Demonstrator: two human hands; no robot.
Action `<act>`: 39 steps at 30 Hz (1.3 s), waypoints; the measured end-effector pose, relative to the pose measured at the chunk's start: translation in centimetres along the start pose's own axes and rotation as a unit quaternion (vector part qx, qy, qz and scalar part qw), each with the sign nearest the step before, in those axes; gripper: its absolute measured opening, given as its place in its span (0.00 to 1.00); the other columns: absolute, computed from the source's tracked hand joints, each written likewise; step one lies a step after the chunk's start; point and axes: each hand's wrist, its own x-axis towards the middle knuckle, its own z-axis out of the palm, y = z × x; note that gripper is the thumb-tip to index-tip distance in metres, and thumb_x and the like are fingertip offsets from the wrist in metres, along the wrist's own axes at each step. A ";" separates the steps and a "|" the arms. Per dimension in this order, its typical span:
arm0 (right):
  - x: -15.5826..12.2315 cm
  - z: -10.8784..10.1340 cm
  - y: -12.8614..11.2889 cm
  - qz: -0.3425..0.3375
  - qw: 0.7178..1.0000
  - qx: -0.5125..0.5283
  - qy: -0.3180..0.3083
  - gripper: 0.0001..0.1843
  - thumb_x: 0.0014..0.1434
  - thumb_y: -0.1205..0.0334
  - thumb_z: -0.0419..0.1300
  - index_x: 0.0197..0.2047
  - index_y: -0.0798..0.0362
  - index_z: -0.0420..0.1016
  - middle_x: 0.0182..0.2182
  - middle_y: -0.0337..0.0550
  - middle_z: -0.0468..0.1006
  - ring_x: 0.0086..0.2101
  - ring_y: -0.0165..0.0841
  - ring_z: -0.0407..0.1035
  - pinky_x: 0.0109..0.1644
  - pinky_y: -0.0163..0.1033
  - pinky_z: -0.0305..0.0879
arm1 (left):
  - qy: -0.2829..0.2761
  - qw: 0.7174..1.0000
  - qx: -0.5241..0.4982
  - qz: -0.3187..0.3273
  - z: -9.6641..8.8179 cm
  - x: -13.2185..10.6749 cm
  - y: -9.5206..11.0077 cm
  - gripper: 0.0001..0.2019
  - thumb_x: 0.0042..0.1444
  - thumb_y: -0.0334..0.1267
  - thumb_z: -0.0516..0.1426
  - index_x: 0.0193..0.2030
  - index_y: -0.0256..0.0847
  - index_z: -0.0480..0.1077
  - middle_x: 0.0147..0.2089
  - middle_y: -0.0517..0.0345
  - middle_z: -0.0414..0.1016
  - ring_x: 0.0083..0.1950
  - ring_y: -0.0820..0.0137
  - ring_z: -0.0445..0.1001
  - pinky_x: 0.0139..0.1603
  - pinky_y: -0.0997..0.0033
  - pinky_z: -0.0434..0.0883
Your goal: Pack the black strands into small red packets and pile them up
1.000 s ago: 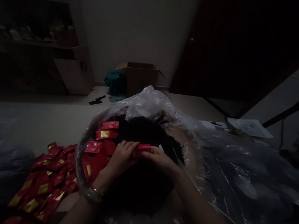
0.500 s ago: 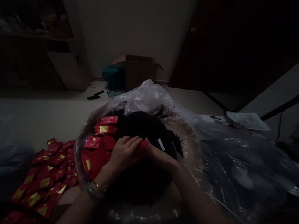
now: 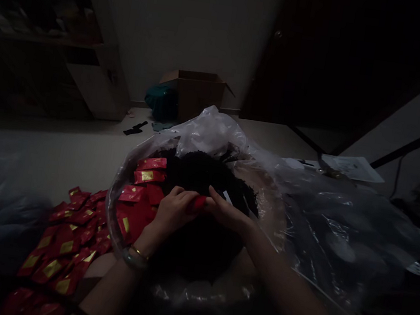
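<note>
A small red packet is pinched between my hands over a basin lined with clear plastic. My left hand closes round its left side, and my right hand grips its right edge, the thumb raised. Below them lies a heap of dark, loose, leafy material, which looks like dry tea. A small white strip shows just beyond my right hand. Several red packets with gold labels rest inside the basin at its left. My fingertips are partly hidden and the light is dim.
A large pile of red packets lies outside the basin to the left. Clear plastic sheeting spreads at the right. Behind stand an open cardboard box and a teal bag. Shelves line the left wall.
My right thumb has lifted, and more of the red packet shows between my hands. The camera view has shifted slightly. The packets in the basin lie as before.
</note>
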 end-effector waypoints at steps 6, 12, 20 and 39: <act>-1.1 -0.4 -1.9 -0.079 0.996 -0.043 0.004 0.34 0.55 0.30 0.46 0.31 0.55 0.73 0.29 0.42 0.75 0.37 0.33 0.70 0.52 0.44 0.62 | 0.024 0.995 -0.049 -0.088 -0.9 0.4 -0.6 0.18 0.47 0.37 0.65 0.47 0.45 0.72 0.40 0.56 0.78 0.42 0.64 0.70 0.40 0.67 0.71; -2.3 -0.4 -2.6 -0.140 0.932 -0.305 0.134 0.16 0.58 0.48 0.56 0.34 0.54 0.72 0.29 0.40 0.73 0.30 0.31 0.68 0.35 0.37 0.67 | 0.090 0.969 -0.122 -0.193 -1.0 0.7 -1.5 0.20 0.44 0.40 0.66 0.46 0.42 0.73 0.38 0.55 0.76 0.37 0.66 0.72 0.38 0.67 0.71; -2.4 6.5 4.2 -0.148 0.689 -0.699 -0.119 0.44 0.41 0.51 0.71 0.58 0.61 0.63 0.61 0.66 0.57 0.60 0.57 0.51 0.59 0.58 0.54 | 0.116 0.919 -0.242 -0.289 0.1 0.7 -1.8 0.22 0.42 0.45 0.65 0.45 0.41 0.72 0.35 0.57 0.77 0.35 0.67 0.74 0.33 0.71 0.71; 0.9 2.8 5.9 -0.163 0.652 -0.739 0.050 0.16 0.63 0.68 0.50 0.50 0.48 0.72 0.55 0.51 0.69 0.53 0.48 0.59 0.51 0.53 0.59 | 0.155 0.898 -0.277 -0.306 -0.8 1.0 -1.4 0.19 0.43 0.46 0.64 0.40 0.39 0.71 0.35 0.57 0.77 0.34 0.67 0.75 0.36 0.68 0.72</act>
